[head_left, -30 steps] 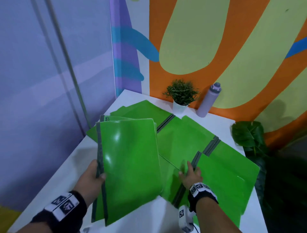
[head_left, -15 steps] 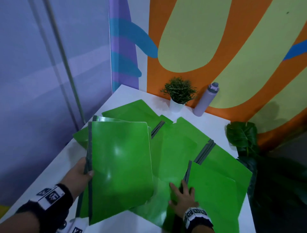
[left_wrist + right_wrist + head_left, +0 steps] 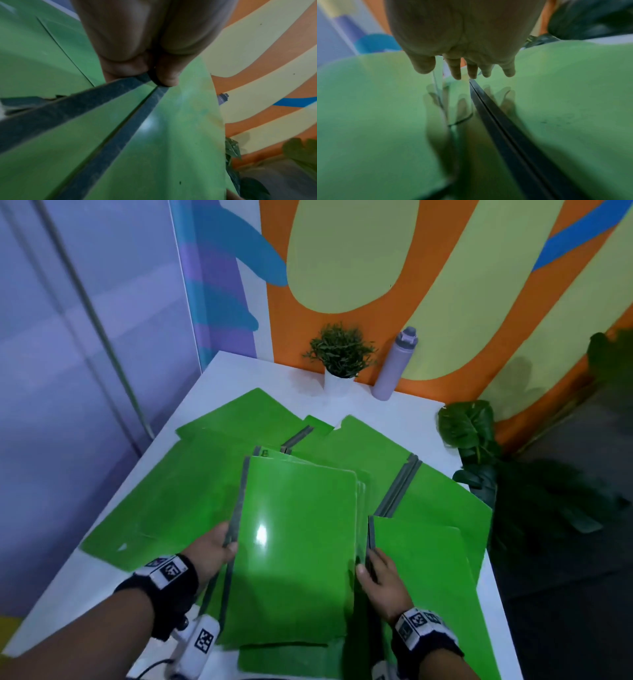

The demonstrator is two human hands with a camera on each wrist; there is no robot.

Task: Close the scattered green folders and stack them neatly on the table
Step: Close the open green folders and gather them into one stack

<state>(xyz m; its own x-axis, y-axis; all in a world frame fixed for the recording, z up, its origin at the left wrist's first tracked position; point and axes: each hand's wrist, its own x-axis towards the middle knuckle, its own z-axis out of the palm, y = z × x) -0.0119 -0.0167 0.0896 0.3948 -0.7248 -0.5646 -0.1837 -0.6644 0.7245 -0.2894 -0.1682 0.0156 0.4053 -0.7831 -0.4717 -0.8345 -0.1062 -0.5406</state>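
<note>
Pinching its grey spine, the left hand (image 3: 215,549) keeps a closed folder (image 3: 294,546) raised. The right hand (image 3: 378,575), fingers spread, is laid at the next folder (image 3: 418,559) just right of it, long axes parallel.

The right hand (image 3: 462,40) filled the top of the view, its fingers (image 3: 456,70) straight and pointing down at glossy green folders (image 3: 376,108) that spread across the picture. A dark grey spine (image 3: 508,135) ran from just below the fingertips toward the lower right. The fingers' blurred reflection showed on the shiny covers. Purple, blue and orange wall paint (image 3: 359,33) appeared at upper left.
</note>
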